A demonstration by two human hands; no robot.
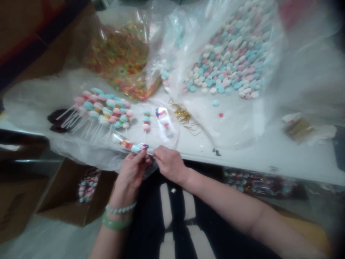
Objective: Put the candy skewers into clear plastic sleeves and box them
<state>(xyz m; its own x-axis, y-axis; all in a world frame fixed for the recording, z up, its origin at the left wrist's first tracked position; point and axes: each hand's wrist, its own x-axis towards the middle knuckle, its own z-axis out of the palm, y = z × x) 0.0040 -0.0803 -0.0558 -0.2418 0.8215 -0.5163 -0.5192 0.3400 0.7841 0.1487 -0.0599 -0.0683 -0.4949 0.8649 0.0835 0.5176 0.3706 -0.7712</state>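
My left hand [132, 171] is closed on a candy skewer in a clear printed wrapper [129, 145] at the table's front edge. My right hand [169, 162] is closed in a pinch at the wrapper's stick end, touching the left hand. Just beyond lie a bare candy skewer [146, 121] and a wrapped one [164, 121]. A heap of pastel candy skewers [104, 108] with white sticks lies to the left. Gold twist ties [183, 116] are scattered behind my right hand.
A large clear bag of pink, blue and white candies [229, 61] lies open at the back right. A bag of orange and green candies [122, 59] sits at the back left. A cardboard box [72, 196] with finished skewers stands on the floor at left.
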